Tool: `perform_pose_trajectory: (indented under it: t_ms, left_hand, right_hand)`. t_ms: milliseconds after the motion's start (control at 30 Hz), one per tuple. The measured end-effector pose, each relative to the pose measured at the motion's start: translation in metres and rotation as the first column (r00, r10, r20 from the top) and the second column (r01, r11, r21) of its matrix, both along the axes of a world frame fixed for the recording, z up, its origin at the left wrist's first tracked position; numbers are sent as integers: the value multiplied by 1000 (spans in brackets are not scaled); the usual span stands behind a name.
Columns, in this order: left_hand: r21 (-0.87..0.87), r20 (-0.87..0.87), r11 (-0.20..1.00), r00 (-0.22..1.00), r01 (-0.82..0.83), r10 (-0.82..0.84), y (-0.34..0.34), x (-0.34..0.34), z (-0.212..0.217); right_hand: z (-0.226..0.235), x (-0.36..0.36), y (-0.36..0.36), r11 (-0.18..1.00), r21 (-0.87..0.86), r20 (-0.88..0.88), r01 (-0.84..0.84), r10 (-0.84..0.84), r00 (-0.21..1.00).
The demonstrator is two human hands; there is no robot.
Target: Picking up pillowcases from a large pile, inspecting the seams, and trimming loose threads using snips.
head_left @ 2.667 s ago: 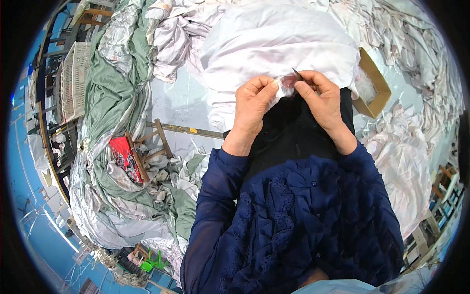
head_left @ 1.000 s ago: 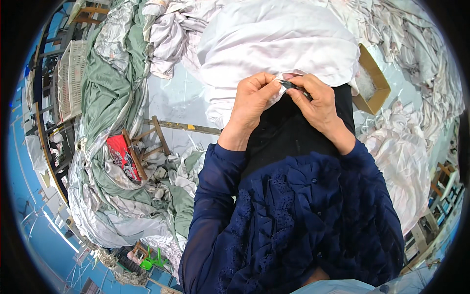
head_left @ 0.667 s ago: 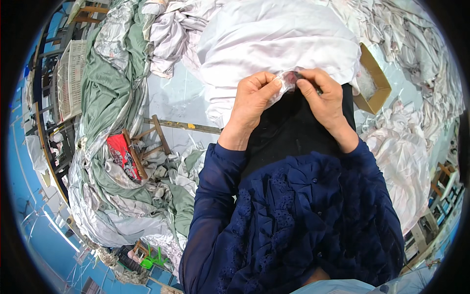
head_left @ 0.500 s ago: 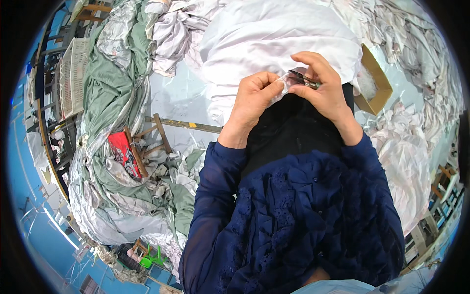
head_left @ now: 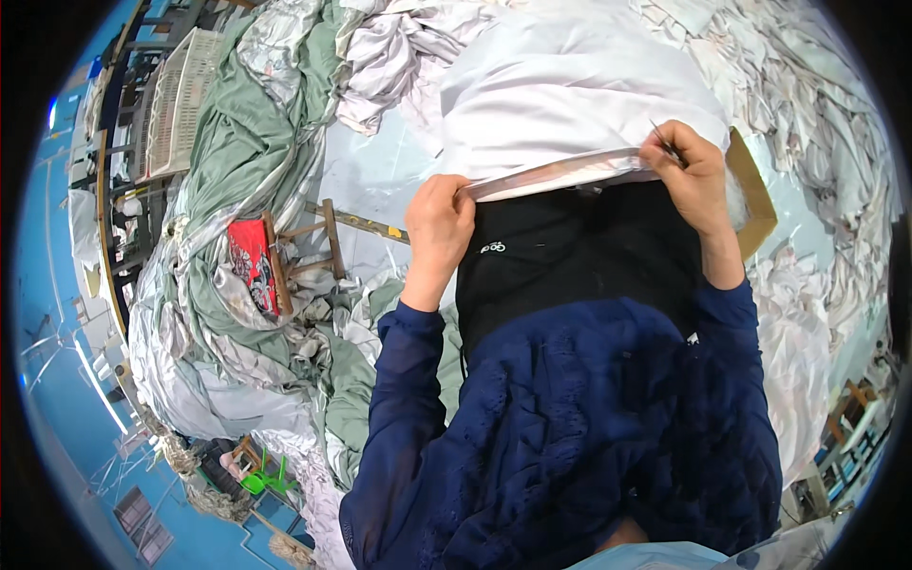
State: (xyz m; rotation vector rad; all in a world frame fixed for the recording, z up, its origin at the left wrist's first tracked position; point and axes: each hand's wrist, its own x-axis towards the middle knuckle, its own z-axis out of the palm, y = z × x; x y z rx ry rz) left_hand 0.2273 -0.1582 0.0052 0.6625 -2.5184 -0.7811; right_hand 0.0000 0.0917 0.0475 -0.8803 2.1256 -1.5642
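A large piece of white cloth (head_left: 579, 95) lies over my lap, bunched on the far side. Its hemmed near edge is stretched fairly straight between my two hands, above my black trousers. My left hand (head_left: 440, 223) has thumb and fingers closed on the left end of that edge. Farther right, my right hand (head_left: 693, 171) pinches the edge with closed fingers. Small dark thread snips (head_left: 665, 142) are in the same right hand, their thin tip pointing up and away; most of them is hidden by the fingers.
An open cardboard box (head_left: 757, 195) stands just right of my right hand. Green and white fabric (head_left: 252, 133) is heaped at the left, around a wooden stool with a red cover (head_left: 250, 261). A white plastic basket (head_left: 182, 100) is farther left. Crumpled pale cloth (head_left: 807, 104) covers the right side.
My hands were close together, with the snips at a small bit of the cloth. Now they are wide apart, the left moved left and nearer, the right moved right, drawing the edge out between them.
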Motion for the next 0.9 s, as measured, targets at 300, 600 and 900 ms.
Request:
perform_pose_trajectory:
  t_ms: [300,600,900]
  left_hand:
    - [751,-111,631,904,-195,412,-27,22,-30]
    - [223,-126,910,915,-350,383,-91,-26,-38]
    - [269,36,857,894,-439,447,-71,-56,-64]
  right_hand:
    - [-26,-13,5,998,45,225,-33,22,974]
    - [-77,-33,-69,997,37,-66,68,-65,996]
    - [-40,13,-73,993,-62,-270,-103,83,959]
